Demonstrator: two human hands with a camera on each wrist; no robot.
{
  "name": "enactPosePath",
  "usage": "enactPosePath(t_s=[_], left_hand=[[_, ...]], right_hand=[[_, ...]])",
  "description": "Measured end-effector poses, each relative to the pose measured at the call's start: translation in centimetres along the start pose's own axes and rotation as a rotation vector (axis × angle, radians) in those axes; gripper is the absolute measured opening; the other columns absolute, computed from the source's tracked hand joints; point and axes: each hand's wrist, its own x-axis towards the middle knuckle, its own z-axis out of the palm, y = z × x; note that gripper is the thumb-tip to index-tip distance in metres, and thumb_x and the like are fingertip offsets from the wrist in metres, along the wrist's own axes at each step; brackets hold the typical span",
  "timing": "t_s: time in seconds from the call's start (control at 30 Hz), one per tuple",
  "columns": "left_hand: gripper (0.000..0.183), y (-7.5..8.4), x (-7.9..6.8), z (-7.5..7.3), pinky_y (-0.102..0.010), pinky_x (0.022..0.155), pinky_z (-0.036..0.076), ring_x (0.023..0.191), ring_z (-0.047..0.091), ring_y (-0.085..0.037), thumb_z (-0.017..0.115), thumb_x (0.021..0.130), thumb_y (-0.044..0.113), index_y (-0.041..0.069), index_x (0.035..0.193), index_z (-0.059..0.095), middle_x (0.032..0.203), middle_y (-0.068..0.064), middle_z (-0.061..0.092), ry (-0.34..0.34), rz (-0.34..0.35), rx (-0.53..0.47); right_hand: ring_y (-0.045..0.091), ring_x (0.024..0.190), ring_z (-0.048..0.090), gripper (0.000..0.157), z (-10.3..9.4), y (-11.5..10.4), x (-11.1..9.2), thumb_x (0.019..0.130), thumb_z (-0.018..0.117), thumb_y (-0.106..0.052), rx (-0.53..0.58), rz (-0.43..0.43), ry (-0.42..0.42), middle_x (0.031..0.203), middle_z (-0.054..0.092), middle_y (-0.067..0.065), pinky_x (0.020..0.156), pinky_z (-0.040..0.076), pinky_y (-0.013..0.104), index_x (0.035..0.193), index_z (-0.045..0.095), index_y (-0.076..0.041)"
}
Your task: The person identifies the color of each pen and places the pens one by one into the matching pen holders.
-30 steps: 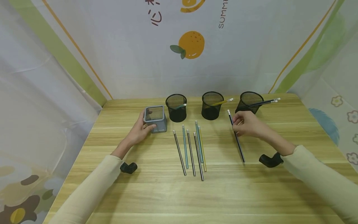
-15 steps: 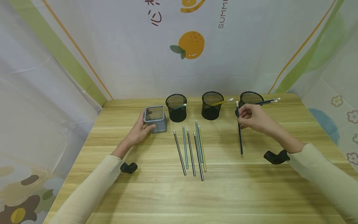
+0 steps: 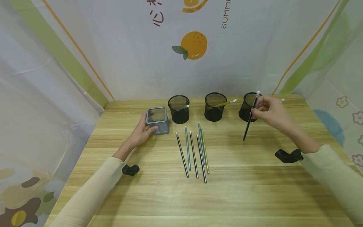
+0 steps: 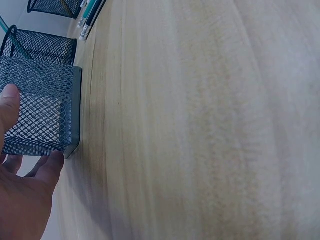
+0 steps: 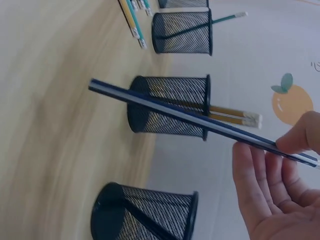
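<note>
My left hand (image 3: pixel 140 132) grips a grey square mesh pen holder (image 3: pixel 163 126) standing on the table, thumb on its front side. In the left wrist view the fingers reach around the holder's lower edge. My right hand (image 3: pixel 272 110) pinches a dark blue pencil (image 3: pixel 247 129) between thumb and fingers near its white eraser end. The pencil is raised and tilted, its other end pointing down toward me, in front of the right black mesh cup (image 3: pixel 245 108). Dark pencils inside that cup are mostly hidden by my right hand; the right wrist view shows one shaft through the mesh.
A middle black mesh cup (image 3: pixel 214 114) holds yellow pencils (image 3: pixel 225 103). The left black cup (image 3: pixel 180 116) holds a teal pencil (image 3: pixel 183 107). Several black, teal and yellow pencils lie on the wooden table (image 3: pixel 158 198) at the centre. A printed curtain (image 3: pixel 136 63) hangs behind.
My right hand has lifted the dark blue pencil and carried it right and away from me, to the front of the right cup. My left hand and the grey holder have stayed still.
</note>
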Motion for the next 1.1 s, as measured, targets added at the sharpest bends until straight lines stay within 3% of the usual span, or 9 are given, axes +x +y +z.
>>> enactPosePath(t_s=[0.27,0.43,0.6,0.83,1.1], left_hand=[[0.072,0.1,-0.1,0.1,-0.061,0.111,0.032,0.139,0.027,-0.057,0.057,0.1,-0.009,-0.011,0.154,0.01,0.155,-0.036,0.021,0.0,-0.002,0.009],[0.072,0.0,-0.1,0.1,-0.06,0.111,0.032,0.139,0.026,-0.057,0.057,0.1,-0.009,-0.011,0.155,0.01,0.155,-0.036,0.021,-0.003,-0.003,0.001],[0.072,0.1,-0.1,0.1,-0.061,0.111,0.033,0.139,0.027,-0.057,0.056,0.1,-0.009,-0.011,0.155,0.009,0.155,-0.036,0.021,-0.002,0.0,0.004],[0.072,-0.1,0.0,0.1,-0.059,0.111,0.033,0.14,0.026,-0.057,0.057,0.1,-0.008,-0.01,0.155,0.01,0.155,-0.036,0.021,0.004,-0.001,0.003],[0.071,0.1,-0.1,0.1,-0.059,0.111,0.034,0.139,0.027,-0.057,0.057,0.1,-0.008,-0.011,0.154,0.011,0.155,-0.036,0.021,0.002,0.0,-0.005]], right_hand=[[0.006,0.069,0.067,0.007,-1.5,-0.6,0.4,0.096,0.064,0.004,-0.067,-0.071,0.185,0.085,0.069,0.009,0.065,0.049,0.017,0.099,0.057,0.006],[0.006,0.07,0.067,0.007,-2.4,-0.8,0.8,0.094,0.062,0.008,-0.016,-0.12,0.275,0.086,0.067,0.006,0.065,0.053,0.015,0.101,0.06,0.008],[0.005,0.077,0.066,0.007,-3.1,-1.3,1.2,0.094,0.061,0.005,0.003,-0.125,0.352,0.09,0.063,0.0,0.068,0.053,0.012,0.1,0.059,0.002],[0.004,0.083,0.062,0.006,-3.6,-1.9,1.7,0.097,0.061,-0.002,-0.08,-0.125,0.434,0.092,0.06,-0.003,0.078,0.049,0.012,0.101,0.058,-0.005],[0.003,0.085,0.059,0.008,-3.8,-1.4,2.2,0.097,0.061,-0.006,-0.124,-0.101,0.479,0.094,0.058,-0.006,0.077,0.046,0.015,0.104,0.057,-0.008]])
